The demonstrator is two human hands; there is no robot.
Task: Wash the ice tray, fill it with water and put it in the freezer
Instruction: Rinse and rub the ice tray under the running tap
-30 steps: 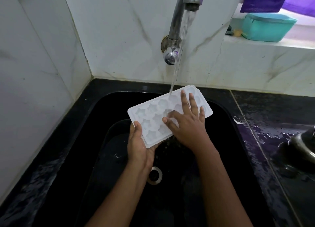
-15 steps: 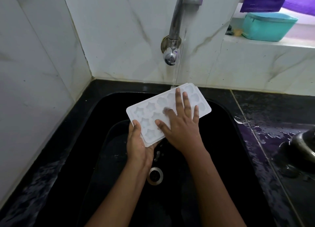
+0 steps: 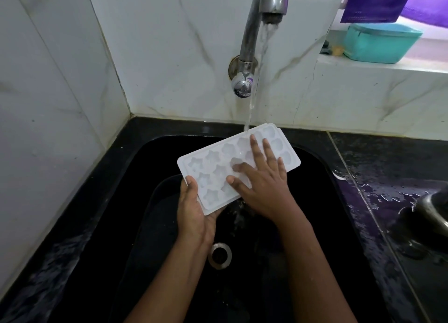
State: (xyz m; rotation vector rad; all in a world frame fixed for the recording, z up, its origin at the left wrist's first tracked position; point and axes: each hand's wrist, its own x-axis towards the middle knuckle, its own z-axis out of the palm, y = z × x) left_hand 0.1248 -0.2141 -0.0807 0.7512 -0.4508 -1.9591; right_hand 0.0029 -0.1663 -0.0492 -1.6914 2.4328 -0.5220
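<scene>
A white ice tray (image 3: 213, 170) with star and round moulds hangs tilted over the black sink (image 3: 150, 157). My left hand (image 3: 194, 208) grips its near left corner from below, thumb on the rim. My right hand (image 3: 261, 179) lies flat on the tray's middle, fingers spread over the moulds. Water runs from the steel tap (image 3: 254, 31) in a thin stream and lands on the tray's far edge, just beyond my right fingertips.
The sink drain (image 3: 220, 255) sits below my wrists. Wet black counter (image 3: 388, 177) extends right, with a dark steel vessel (image 3: 431, 211) at its edge. A teal tub (image 3: 380, 43) and purple cloth (image 3: 378, 0) are on the ledge. White marble tiles (image 3: 48, 92) close in the left and back.
My right hand has slid back and forth over the tray's moulds. The water stream looked broken half a second ago and now falls steadily on the tray. My left hand has kept its grip.
</scene>
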